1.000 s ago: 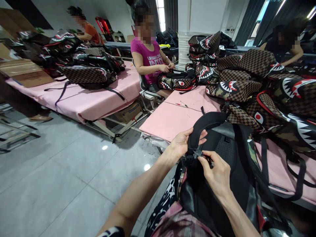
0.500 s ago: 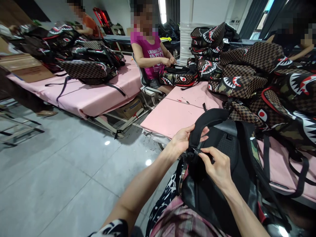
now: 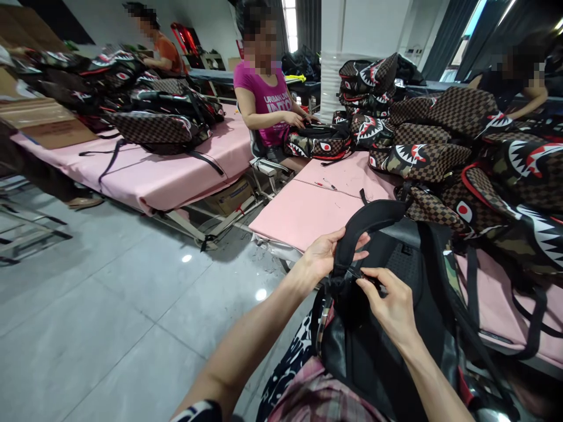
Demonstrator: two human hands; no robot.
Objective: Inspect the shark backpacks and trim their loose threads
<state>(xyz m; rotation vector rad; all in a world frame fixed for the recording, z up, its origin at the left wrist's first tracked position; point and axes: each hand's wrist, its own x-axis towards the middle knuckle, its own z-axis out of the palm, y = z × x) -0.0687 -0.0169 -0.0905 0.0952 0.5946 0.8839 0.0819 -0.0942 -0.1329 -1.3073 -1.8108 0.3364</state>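
Note:
A black backpack [image 3: 396, 328] rests across my lap, its padded back panel facing up. My left hand [image 3: 328, 255] is wrapped round the lower part of its curved shoulder strap [image 3: 352, 234], fingers showing on the far side. Close by, my right hand [image 3: 389, 299] pinches a small dark piece at the strap's lower end, near the buckle. That piece looks partly shiny, like a tool or a strip of webbing; its kind is too small to make out.
A pink-covered table [image 3: 303, 205] stands ahead, with a pile of checkered shark-face backpacks [image 3: 433, 161] at right. A co-worker [image 3: 266, 105] sits across, handling another backpack [image 3: 319, 140]. A second pink table [image 3: 176, 176] with more bags stands left, beside a cardboard box [image 3: 48, 123].
My view has tilted slightly. Both hands stay at the strap's lower end, the right one shifted a little. The co-worker's hands have moved lower over the bag.

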